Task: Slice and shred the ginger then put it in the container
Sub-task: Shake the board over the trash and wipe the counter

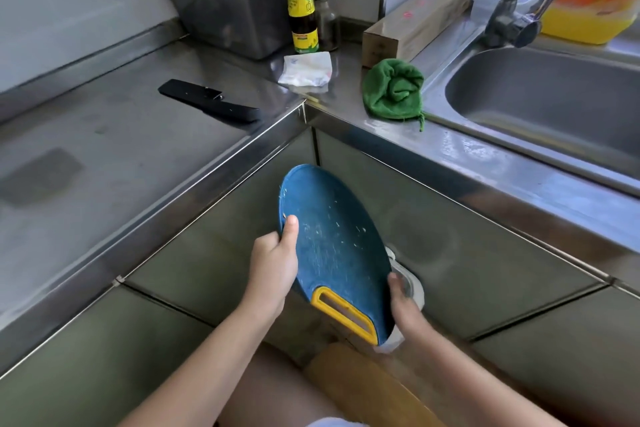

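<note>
"So, where is the ginger?"

"No whole piece or heap shows. All I can find are pale ginger flecks [358, 230] stuck to the face of the blue cutting board [322, 204], scattered between the two hands. I judge them damp, very light and clingy; they would need a scrape or a rinse rather than a pinch."

"And the board itself?"

"It looks stiff, thin and light, probably plastic, and likely slick if wet. The rim or the yellow handle [341, 314] at its near end are the sensible places to grip. It is tilted steeply, its face turned up and to the right, and is held below the counter edge, in front of the cabinet doors."

"How do the hands sit?"

"The left hand [273, 263] grips the left rim, thumb flat on the face, fingers curled behind. The right hand [403, 302] holds the lower right rim just beside the handle; most of its fingers are hidden behind the board."

"The container?"

"I cannot tell. A pale object [414, 288] peeks out behind the board's lower right edge, close to the right hand, but too little of it shows to name it."

"Anything else around?"

"A black knife [207, 101] lies on the steel counter [104, 149], well apart from both hands. Further right are a bunched green cloth [394, 90] and the sink [554, 97]."
</note>
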Demonstrator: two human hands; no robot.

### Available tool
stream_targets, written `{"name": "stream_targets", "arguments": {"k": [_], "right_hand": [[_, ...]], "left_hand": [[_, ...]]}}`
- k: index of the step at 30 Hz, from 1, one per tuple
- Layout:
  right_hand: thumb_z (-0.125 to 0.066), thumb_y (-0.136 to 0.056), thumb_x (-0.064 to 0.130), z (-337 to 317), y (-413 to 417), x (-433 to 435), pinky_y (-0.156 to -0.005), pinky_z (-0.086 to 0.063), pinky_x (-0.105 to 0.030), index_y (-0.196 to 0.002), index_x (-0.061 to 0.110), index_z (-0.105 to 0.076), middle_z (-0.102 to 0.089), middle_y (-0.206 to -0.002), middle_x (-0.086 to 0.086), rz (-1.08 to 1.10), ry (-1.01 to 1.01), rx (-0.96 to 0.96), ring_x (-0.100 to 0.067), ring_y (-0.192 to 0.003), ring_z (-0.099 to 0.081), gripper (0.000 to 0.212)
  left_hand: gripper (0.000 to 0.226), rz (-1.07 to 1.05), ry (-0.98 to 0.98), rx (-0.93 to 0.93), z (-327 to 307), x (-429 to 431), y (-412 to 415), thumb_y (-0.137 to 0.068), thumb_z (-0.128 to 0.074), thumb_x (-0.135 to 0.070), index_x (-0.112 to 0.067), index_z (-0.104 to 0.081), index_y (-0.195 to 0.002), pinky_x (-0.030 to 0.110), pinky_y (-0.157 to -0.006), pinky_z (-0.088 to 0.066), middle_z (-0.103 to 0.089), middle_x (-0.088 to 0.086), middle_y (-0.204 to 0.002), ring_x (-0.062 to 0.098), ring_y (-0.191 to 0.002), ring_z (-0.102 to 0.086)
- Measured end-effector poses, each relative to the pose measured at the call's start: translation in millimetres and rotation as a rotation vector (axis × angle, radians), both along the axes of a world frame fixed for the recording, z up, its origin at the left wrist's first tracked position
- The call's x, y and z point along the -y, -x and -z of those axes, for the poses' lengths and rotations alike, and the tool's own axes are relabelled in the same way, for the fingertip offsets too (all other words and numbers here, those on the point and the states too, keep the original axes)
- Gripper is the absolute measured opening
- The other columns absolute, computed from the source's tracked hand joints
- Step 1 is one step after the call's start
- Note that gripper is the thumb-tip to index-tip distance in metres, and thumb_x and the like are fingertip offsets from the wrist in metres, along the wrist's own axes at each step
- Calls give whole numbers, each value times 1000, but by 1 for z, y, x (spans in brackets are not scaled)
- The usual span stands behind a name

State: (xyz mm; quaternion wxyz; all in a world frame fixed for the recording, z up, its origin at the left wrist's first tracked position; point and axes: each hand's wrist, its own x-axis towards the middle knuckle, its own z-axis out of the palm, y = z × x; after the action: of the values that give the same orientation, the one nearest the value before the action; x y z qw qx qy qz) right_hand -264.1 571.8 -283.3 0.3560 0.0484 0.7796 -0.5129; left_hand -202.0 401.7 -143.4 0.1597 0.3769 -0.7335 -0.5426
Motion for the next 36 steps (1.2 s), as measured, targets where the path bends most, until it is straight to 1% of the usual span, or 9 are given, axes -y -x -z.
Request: {"name": "stream_targets", "arguments": {"k": [8,12,14,18,22,25,30,33,36], "right_hand": [[-19,-99,43,-70,-42,48,-113,5,-12,-141,49,-9,1,-153,28,-409,380,-539,13,-138,7,43],[-20,-92,59,-40,-25,25,-115,-2,-23,-148,36,-13,-11,-156,15,-80,203,-81,-8,-145,-8,61],[-19,-98,53,-34,-13,17,-112,-10,-23,-150,21,-19,-22,-156,3,-31,49,53,-16,-143,-19,61],[-22,-99,48,-70,-15,44,-116,2,-22,-146,39,-11,-2,-158,15,-189,260,-362,0,-144,2,49],[-25,-104,31,-105,-28,75,-113,1,-11,-138,49,-19,-8,-155,25,-395,501,-606,12,-139,2,39],[-23,-104,34,-83,-30,76,-117,-1,-19,-143,42,-20,-12,-155,22,-304,480,-502,9,-141,-2,40],[-19,-100,51,-30,-14,26,-114,-15,-30,-148,15,-27,-30,-153,-5,-65,102,67,-22,-141,-27,60],[-22,-102,46,-40,-12,28,-115,-12,-28,-149,16,-25,-25,-155,-2,-53,122,-45,-18,-143,-22,56],[-26,-101,47,-82,-15,57,-119,-2,-27,-147,33,-21,-11,-157,13,-181,429,-333,1,-143,-5,48]], "left_hand": [[49,65,-147,-35,9,-6,-4,-95,-48,-42,0,-63,-74,39,-67,-52,-69,14,-74,24,-69,-64],[52,57,4,-24,0,1,-9,-95,-45,-43,-10,-30,-57,30,-54,-27,-29,-2,-50,16,-54,-30],[52,92,32,-10,-4,7,-8,-95,-44,-45,-6,-37,-61,28,-54,-26,-30,3,-57,17,-58,-31],[52,148,53,-20,-7,10,-8,-94,-43,-48,-11,-31,-59,28,-51,-25,-28,4,-54,17,-55,-30],[42,202,-50,-55,-2,7,-12,-95,-44,-47,-17,-69,-78,28,-67,-52,-72,1,-74,12,-73,-67],[47,163,-99,-31,3,2,-18,-95,-46,-44,-8,-66,-74,32,-66,-49,-68,1,-70,16,-68,-63],[52,186,75,33,-12,0,-27,-95,-45,-44,-16,-21,-58,20,-46,-21,-19,-8,-48,8,-46,-21],[51,232,80,71,-14,6,-24,-94,-51,-38,-16,-26,-55,14,-42,-22,-25,-12,-42,4,-41,-26],[32,299,-90,134,-16,9,-22,-93,-55,-21,2,-57,-71,27,-58,-46,-63,12,-65,17,-61,-59]]}}
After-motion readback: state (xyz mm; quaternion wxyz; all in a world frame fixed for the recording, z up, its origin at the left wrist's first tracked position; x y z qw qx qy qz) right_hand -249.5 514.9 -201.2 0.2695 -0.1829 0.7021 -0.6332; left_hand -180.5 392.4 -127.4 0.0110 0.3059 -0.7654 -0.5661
